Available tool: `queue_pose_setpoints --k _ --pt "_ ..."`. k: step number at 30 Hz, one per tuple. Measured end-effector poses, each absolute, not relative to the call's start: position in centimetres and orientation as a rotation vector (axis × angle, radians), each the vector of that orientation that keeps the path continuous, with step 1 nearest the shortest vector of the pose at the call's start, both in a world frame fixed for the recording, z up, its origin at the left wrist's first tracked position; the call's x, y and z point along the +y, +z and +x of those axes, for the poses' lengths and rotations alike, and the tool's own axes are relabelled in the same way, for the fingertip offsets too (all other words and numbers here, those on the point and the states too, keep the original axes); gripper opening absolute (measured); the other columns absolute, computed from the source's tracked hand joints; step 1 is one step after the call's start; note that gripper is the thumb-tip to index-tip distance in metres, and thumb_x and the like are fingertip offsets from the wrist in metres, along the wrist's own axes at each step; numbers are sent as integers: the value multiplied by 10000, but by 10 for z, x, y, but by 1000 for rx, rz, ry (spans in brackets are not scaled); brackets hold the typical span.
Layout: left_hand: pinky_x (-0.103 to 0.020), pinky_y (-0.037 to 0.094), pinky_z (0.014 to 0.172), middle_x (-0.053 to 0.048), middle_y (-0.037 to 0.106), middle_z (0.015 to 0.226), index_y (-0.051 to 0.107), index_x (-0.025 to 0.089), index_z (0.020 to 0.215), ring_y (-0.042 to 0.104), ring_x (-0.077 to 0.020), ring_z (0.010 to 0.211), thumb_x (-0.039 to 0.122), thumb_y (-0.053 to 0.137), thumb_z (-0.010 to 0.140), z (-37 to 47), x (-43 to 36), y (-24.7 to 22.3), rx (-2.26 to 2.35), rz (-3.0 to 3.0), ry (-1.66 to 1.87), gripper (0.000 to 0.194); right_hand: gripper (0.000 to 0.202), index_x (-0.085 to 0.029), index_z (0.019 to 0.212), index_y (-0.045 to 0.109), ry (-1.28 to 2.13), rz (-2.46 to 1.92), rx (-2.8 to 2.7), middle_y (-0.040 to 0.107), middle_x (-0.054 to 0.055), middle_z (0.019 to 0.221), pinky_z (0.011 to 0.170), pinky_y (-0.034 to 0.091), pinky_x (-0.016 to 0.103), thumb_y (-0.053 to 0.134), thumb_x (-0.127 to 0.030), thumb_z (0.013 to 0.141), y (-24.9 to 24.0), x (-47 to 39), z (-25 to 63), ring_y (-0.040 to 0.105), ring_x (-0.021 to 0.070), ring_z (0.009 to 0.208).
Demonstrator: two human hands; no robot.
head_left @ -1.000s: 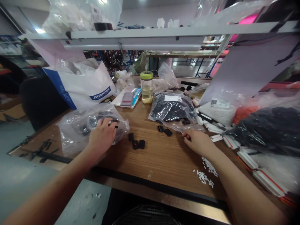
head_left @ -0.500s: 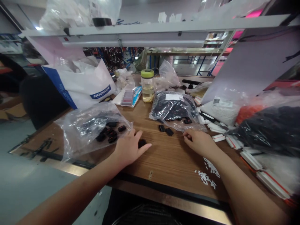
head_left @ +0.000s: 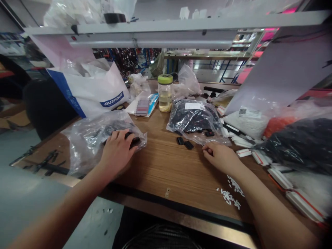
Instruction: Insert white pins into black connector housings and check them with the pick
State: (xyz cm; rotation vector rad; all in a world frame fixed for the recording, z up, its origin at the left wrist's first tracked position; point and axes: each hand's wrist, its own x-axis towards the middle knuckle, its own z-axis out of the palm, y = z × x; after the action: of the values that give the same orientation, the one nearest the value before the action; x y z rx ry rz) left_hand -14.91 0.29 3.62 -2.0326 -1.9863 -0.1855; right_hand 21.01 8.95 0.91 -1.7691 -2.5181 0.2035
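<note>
L hand (head_left: 116, 150) – fingers spread flat on clear bag (head_left: 88, 145) w/ black parts, table's left | R hand (head_left: 220, 157) – fingers curled loose, tips pinched; can't tell what's in them | 2 black clips (head_left: 184, 143) loose nearby

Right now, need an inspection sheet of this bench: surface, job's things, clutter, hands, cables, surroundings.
Surface: wooden table, bare in the middle.
Job's things: clear bag of black parts at left; two loose black parts near the right hand.
Clutter: second bag of black parts, jar with green lid, white shopping bag, white bits, more bags at far right.
Hands: left hand rests on the clear bag's mouth, over black parts; right hand on the table, fingers curled.
Cables: nothing seen.
Surroundings: shelf overhead, racks behind.
</note>
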Motion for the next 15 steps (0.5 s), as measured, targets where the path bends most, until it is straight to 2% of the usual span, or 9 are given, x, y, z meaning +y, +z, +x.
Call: queue_pose_setpoints --k 3,6,8,13,15 --pt "-452 436 1037 -100 601 1288 637 205 1167 539 -289 1205 325 488 992 -134 1 33 -1829 -2333 -286 259 167 -226 944 657 239 -1770 -2499 739 44 865 662 384 296 509 -278 887 11 89 209 660 211 776" --pt "-379 512 929 -86 611 1257 580 206 1256 615 -244 1095 453 418 1021 -92 14 29 -1846 -2509 -421 377 164 -231 947 658 254 -1760 -2487 738 38 858 654 375 291 515 -280 885 12 88 209 654 207 777" --pt "-379 544 830 -103 616 1218 530 193 1319 657 -257 996 562 425 991 -63 33 26 -1884 -2567 -416 504 168 -232 949 660 263 -1758 -2482 737 35 864 649 370 287 513 -282 884 12 88 209 651 205 778" --pt "-423 556 802 -110 591 1178 571 207 1250 647 -313 1016 708 476 898 -9 75 15 -1897 -2568 -394 620 184 -231 965 668 270 -1758 -2472 733 40 866 628 353 278 516 -296 884 9 89 210 642 197 753" --pt "-425 558 801 -124 573 1194 599 186 1194 640 -314 1021 646 496 919 4 80 10 -1848 -2592 -367 545 182 -229 962 668 267 -1757 -2468 730 41 867 626 350 272 518 -297 885 8 89 211 639 191 749"
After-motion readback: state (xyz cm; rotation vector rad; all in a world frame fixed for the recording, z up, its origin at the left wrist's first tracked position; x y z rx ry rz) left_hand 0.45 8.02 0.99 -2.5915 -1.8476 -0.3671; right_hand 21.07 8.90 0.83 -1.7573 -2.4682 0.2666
